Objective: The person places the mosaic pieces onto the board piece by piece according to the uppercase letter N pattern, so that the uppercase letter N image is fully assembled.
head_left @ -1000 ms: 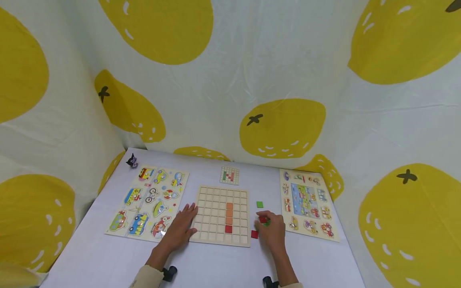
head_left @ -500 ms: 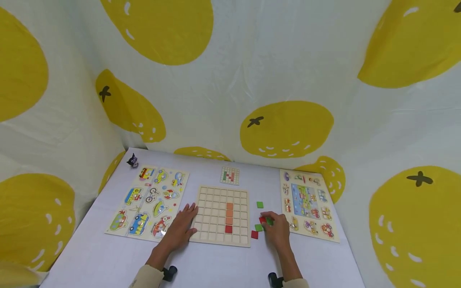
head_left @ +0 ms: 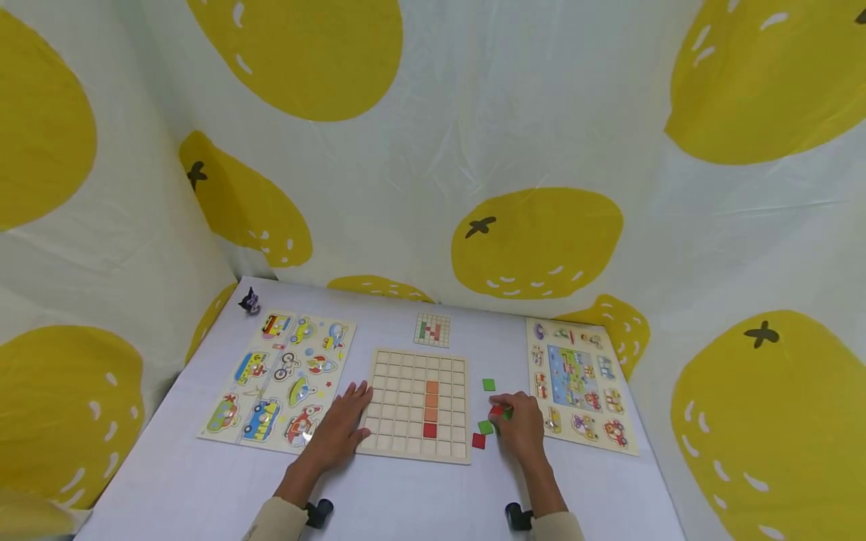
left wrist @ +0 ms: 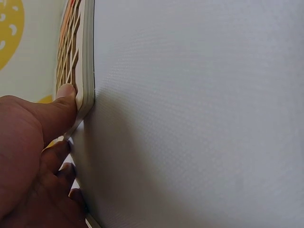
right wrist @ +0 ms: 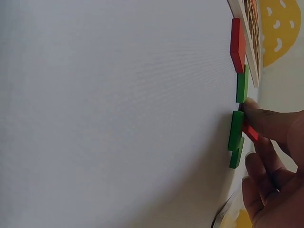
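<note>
A wooden grid board (head_left: pixel 395 409) lies mid-table, with two orange tiles (head_left: pixel 431 400) and a red tile (head_left: pixel 429 430) in one column. My left hand (head_left: pixel 338 428) rests at its left edge, fingers extended, the thumb (left wrist: pixel 66 92) touching the board's corner. To the right of the board, my right hand (head_left: pixel 522 427) pinches a red square tile (right wrist: pixel 250 131) between thumb and finger. Around those fingertips lie green tiles (right wrist: pixel 235 130), partly hidden by the hand in the head view. Another red tile (head_left: pixel 479 441) sits nearer the board, and a lone green tile (head_left: pixel 489 385) farther back.
A small pattern card (head_left: pixel 432 330) stands behind the grid board. On the left is a vehicle peg puzzle (head_left: pixel 277 383), with a dark figurine (head_left: pixel 249 301) behind it. Another picture puzzle (head_left: pixel 582 387) lies close to the right hand. Fruit-patterned curtains surround the table.
My right hand has shifted slightly right, uncovering a green tile beside the near red one. The left hand keeps its place, and the tiles on the board are unchanged.
</note>
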